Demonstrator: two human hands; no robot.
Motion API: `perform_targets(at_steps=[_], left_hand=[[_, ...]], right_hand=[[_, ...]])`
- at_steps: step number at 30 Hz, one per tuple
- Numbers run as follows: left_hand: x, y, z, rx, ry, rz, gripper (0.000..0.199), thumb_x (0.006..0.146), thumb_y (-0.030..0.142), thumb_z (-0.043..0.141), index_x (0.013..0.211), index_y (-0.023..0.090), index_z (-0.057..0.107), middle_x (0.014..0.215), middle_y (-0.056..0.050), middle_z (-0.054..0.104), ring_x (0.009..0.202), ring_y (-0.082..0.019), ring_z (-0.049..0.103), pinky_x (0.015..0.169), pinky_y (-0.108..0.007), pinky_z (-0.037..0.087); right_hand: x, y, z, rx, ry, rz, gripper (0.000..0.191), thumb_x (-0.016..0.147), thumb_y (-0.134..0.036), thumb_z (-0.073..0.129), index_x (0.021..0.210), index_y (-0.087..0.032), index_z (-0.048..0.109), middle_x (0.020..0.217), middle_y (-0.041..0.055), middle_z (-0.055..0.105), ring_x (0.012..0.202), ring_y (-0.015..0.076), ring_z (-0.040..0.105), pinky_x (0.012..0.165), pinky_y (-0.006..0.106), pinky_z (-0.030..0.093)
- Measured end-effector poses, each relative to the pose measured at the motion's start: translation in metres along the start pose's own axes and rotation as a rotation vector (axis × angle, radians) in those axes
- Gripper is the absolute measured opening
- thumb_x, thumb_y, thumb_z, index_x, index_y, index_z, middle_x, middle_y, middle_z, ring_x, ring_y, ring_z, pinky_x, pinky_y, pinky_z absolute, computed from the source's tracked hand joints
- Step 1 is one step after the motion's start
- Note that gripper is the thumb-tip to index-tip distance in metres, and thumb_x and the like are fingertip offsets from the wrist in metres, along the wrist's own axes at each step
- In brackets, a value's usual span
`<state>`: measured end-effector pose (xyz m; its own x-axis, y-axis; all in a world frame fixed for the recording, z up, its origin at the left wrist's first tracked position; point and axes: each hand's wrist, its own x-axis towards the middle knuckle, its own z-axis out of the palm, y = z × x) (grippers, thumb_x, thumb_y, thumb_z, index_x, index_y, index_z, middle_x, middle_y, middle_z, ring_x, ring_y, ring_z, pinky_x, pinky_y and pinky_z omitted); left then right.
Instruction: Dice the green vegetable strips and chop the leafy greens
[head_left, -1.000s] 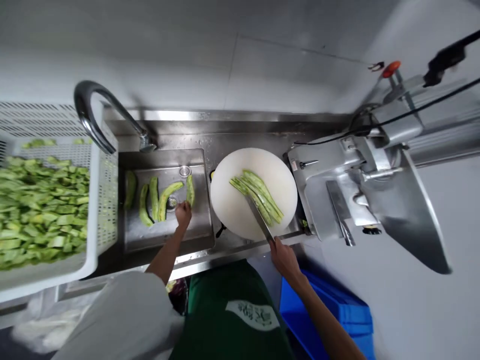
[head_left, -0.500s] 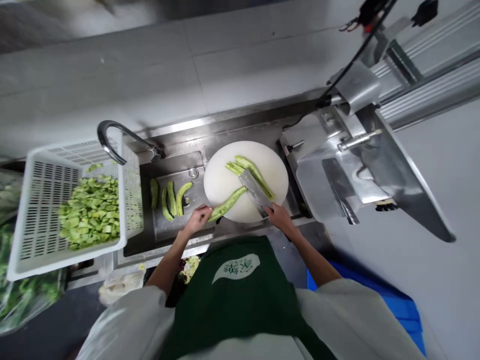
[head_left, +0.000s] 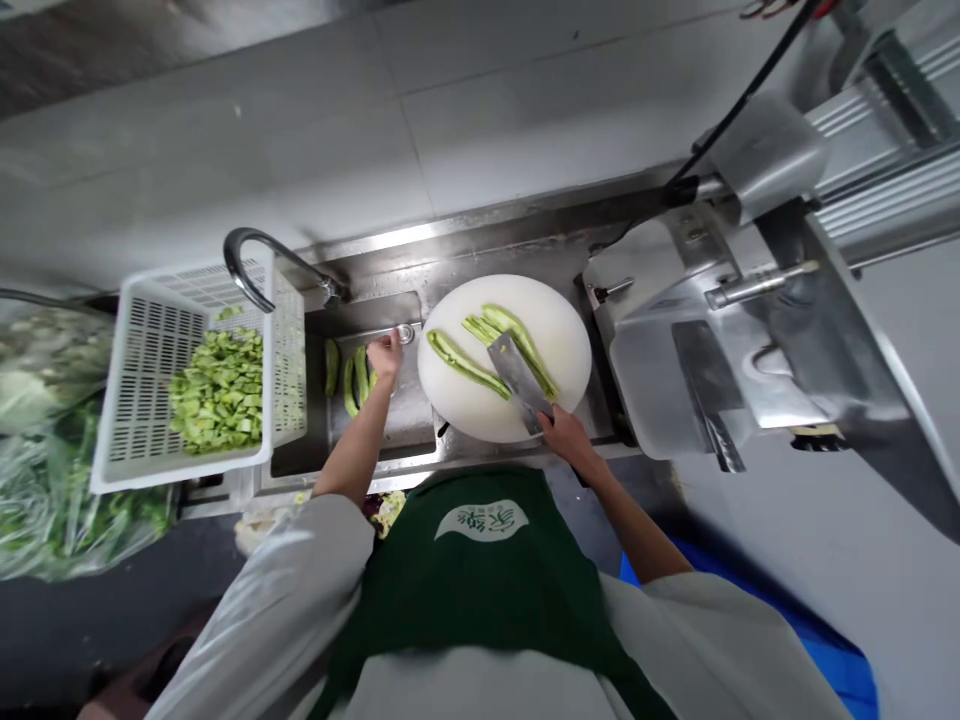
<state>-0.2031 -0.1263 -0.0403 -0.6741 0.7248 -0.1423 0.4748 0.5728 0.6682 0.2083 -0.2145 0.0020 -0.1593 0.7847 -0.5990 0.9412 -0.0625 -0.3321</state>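
My right hand (head_left: 564, 436) grips the handle of a cleaver (head_left: 517, 378), its blade resting against long pale-green gourd strips (head_left: 529, 345) on a round white cutting board (head_left: 555, 300). Left of the blade lies another split gourd piece (head_left: 466, 365), cut side showing, with no hand on it. Over the sink (head_left: 405, 400), my left hand (head_left: 385, 355) has its fingers curled at the upper end of a long green gourd (head_left: 373, 379); the fingertips are partly hidden. More long gourds (head_left: 349, 385) lie beside it on the sink's floor.
A white plastic crate (head_left: 289, 370) with chopped green pieces stands left of the sink, under a curved faucet (head_left: 247, 240). On the right is a metal slicing machine (head_left: 660, 370) with a second cleaver (head_left: 709, 385) on it. Bagged greens (head_left: 82, 500) sit far left.
My left hand has let go of the split gourd piece, now flat on the board, and moved left and forward to the gourds in the sink. The right hand keeps the cleaver. My view has shifted.
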Motion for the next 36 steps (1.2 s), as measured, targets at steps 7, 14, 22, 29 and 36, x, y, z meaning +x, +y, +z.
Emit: perform_targets(at_steps=[7,14,22,29,36], left_hand=[[-0.005,-0.035,-0.010,0.035,-0.121,-0.233,0.013,0.081,0.019,0.067,0.092,0.012,0.065,0.063,-0.004,0.064,0.054,-0.016,0.062,0.051,-0.022,0.043],[-0.021,-0.022,0.007,-0.222,0.035,-0.076,0.015,0.090,0.026,0.055,0.091,0.013,0.064,0.079,-0.007,0.069,0.054,-0.013,0.062,0.049,-0.022,0.043],[-0.030,0.009,0.053,-0.401,-0.112,0.084,0.014,0.085,0.031,0.068,0.082,0.019,0.061,0.076,-0.003,0.067,0.063,-0.013,0.063,0.058,-0.023,0.048],[-0.033,0.006,0.076,-0.514,-0.120,0.096,0.013,0.079,0.020,0.066,0.080,0.020,0.054,0.068,0.000,0.059,0.059,-0.012,0.057,0.059,-0.024,0.045],[-0.043,0.000,0.092,-0.480,-0.019,0.174,0.014,0.085,0.030,0.063,0.085,0.021,0.052,0.070,0.001,0.054,0.060,-0.011,0.051,0.058,-0.024,0.043]], right_hand=[[-0.013,-0.011,-0.012,-0.093,-0.044,0.003,0.037,0.108,-0.037,0.035,0.120,-0.010,0.058,0.104,0.0179,0.072,0.100,0.0266,0.068,0.081,0.029,0.040],[-0.023,-0.073,-0.043,-0.221,-0.002,-0.118,0.036,0.108,-0.028,0.027,0.121,-0.010,0.054,0.098,0.0190,0.072,0.094,0.0271,0.072,0.080,0.032,0.045],[0.021,-0.153,-0.039,-0.255,-0.038,-0.265,0.038,0.107,-0.023,0.029,0.133,-0.006,0.051,0.111,0.0232,0.072,0.109,0.0296,0.070,0.094,0.036,0.049],[0.032,-0.165,-0.049,-0.325,-0.097,-0.277,0.030,0.102,-0.015,0.039,0.125,-0.006,0.056,0.111,0.0226,0.072,0.109,0.0282,0.070,0.092,0.033,0.050],[0.042,-0.188,-0.055,-0.344,-0.123,-0.265,0.029,0.098,-0.010,0.042,0.122,-0.007,0.057,0.114,0.0204,0.072,0.109,0.0265,0.070,0.090,0.030,0.050]])
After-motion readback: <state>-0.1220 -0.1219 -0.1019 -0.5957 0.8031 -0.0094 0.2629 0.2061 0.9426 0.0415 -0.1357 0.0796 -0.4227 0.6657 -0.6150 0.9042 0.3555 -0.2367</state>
